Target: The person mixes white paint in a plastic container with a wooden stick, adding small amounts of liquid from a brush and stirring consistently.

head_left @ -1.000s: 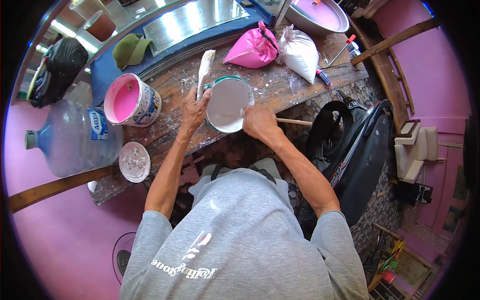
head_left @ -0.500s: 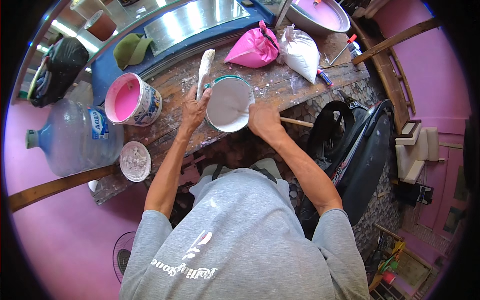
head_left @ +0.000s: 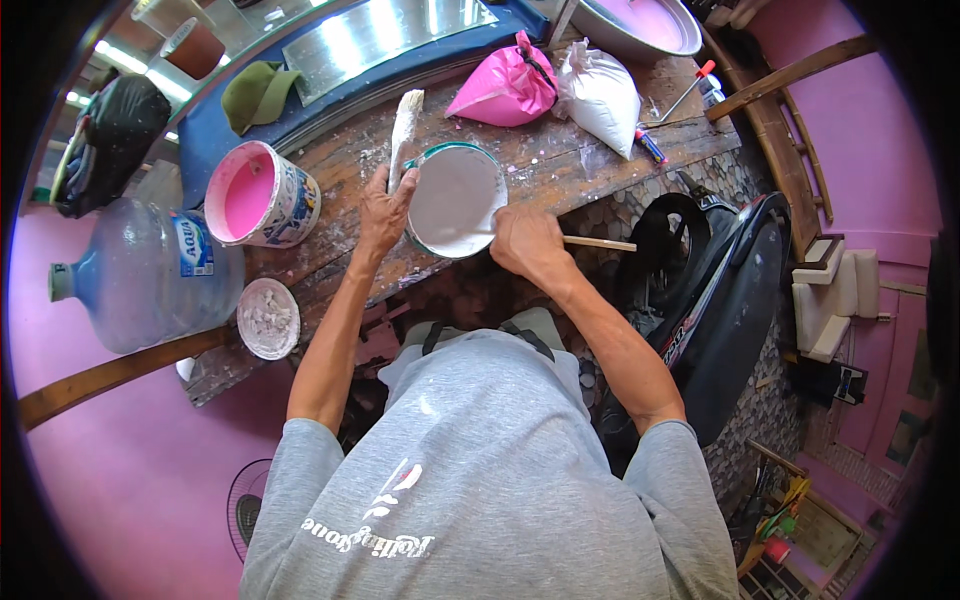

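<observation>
While left fingers (head_left: 378,186) curl round 1 brush (head_left: 404,130), right fingers (head_left: 508,232) clench 1 wooden stick (head_left: 602,243).

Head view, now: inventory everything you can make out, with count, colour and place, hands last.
Bench: 1, brown, centre
Pot: 1, teal-rimmed, bench front
Mixture: 1, greyish white, inside pot
Brush: 1, whitish, left of pot
Stick: 1, pale wood, right of pot
Bucket: 1, white, bench left
Dish: 1, white, near-left corner
Jug: 1, clear blue, far left
Cap: 1, olive, upper left
Pink bag: 1, pink, bench back
White bag: 1, white, beside pink bag
Basin: 1, grey, upper right
Tube: 1, blue, bench right
Motorcycle: 1, black, right
Fan: 1, dark, lower left
Edge clutter: too small to count
Shirt: 1, grey, bottom centre
Left hand: 1, bare, gripping brush
Right hand: 1, bare, gripping stick
</observation>
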Tool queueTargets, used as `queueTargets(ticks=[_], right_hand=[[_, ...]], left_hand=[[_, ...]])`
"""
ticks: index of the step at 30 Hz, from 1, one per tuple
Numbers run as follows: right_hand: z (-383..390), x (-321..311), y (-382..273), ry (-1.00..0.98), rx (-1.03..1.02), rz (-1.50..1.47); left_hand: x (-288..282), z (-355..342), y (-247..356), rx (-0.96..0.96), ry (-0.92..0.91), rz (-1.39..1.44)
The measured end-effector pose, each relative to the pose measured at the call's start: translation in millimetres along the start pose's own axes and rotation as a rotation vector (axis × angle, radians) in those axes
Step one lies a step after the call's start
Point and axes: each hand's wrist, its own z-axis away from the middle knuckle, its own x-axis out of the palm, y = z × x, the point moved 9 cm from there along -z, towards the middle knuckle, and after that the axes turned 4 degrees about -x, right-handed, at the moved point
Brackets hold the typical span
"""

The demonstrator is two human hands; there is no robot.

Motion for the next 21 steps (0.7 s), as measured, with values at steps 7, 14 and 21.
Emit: queueTargets(ticks=[7, 14, 21], right_hand=[[15, 1, -16, 0.024, -0.070, -0.007], [15, 2, -10, -0.116, 0.035, -0.084], [21, -5, -6, 0.170, -0.120, 0.102]], left_hand=[[2, 0, 4, 0.022, -0.005, -0.016], [1, -1, -1, 0.010, 0.009, -0.042], [4, 0, 5, 0.007, -0.017, -0.033]])
